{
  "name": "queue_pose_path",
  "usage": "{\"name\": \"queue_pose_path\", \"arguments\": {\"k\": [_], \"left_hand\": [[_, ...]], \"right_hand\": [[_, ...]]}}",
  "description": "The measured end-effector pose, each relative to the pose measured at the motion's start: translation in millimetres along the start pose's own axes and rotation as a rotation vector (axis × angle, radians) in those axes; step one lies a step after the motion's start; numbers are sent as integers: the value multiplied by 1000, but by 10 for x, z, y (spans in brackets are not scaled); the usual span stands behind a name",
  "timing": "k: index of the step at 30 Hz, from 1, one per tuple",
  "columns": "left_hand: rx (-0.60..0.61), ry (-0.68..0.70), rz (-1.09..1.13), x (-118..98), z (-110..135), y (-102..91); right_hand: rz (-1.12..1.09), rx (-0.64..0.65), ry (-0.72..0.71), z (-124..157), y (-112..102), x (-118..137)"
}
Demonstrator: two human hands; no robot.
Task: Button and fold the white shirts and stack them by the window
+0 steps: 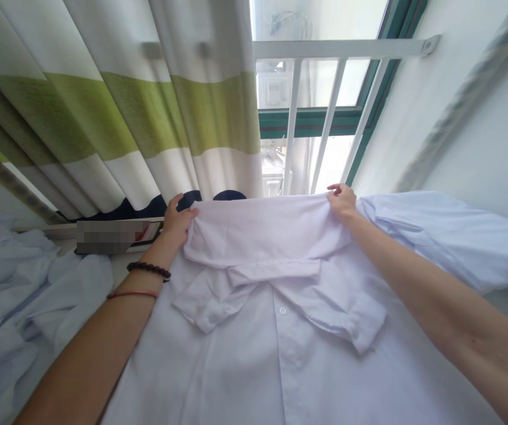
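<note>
One left hand and one right hand, making two, are holding one white shirt. Two sleeve ends are lying on it, and one button is showing clearly. One bead bracelet and one thin pink band are going round one arm, the left. One heap of white cloth is lying on the left, and one white bundle is lying on the right. One curtain is hanging with one wide green stripe. Three upright bars are standing under one white rail.
</note>
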State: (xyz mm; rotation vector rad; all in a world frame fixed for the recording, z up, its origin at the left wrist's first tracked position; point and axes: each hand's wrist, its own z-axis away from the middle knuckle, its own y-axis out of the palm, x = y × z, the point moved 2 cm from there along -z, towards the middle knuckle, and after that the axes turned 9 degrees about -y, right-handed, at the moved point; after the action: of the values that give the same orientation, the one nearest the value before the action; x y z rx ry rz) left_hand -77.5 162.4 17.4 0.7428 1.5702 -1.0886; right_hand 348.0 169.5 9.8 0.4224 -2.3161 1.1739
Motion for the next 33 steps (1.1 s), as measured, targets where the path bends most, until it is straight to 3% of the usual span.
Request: {"name": "queue_pose_path", "arguments": {"k": [3, 5, 8, 10, 12, 13, 15, 17, 20, 24, 26, 28, 29, 31, 33], "left_hand": [[-18, 84, -159, -5, 5, 36], [-18, 192, -351, -54, 88, 38], [-91, 495, -754, -177, 380, 48], [-124, 699, -915, -225, 648, 91], [8, 799, -982, -182, 898, 181], [140, 806, -1014, -119, 1002, 241], [415, 752, -1073, 66, 1154, 349], [569, 686, -1096, 250, 1233, 403], [555, 716, -1062, 324, 1313, 356], [458, 860, -992, -59, 1696, 124], [639, 858, -1001, -278, 2068, 6], [953, 849, -1020, -377, 2511, -95], [1029, 871, -1036, -377, 2721, -141], [1101, 919, -1079, -272, 3064, -195], [1101, 1001, -1084, -112, 3272, -176]], "right_hand": [[81, 70, -35, 99, 14, 131], [188, 135, -138, 252, -14, 257], [368, 291, -424, 647, -86, 449], [362, 411, -546, 968, -134, 515], [316, 537, -590, 1251, -154, 515], [297, 596, -574, 1357, -151, 493], [277, 679, -519, 1487, -133, 436], [278, 716, -475, 1530, -135, 399], [290, 742, -477, 1565, -275, 439], [237, 680, -643, 1766, -774, 688], [196, 792, -702, 1939, -1035, 816], [166, 1049, -742, 2139, -1225, 893], [168, 1127, -770, 2231, -1297, 911], [179, 1174, -841, 2391, -1390, 911], [181, 1116, -899, 2515, -1426, 885]]}}
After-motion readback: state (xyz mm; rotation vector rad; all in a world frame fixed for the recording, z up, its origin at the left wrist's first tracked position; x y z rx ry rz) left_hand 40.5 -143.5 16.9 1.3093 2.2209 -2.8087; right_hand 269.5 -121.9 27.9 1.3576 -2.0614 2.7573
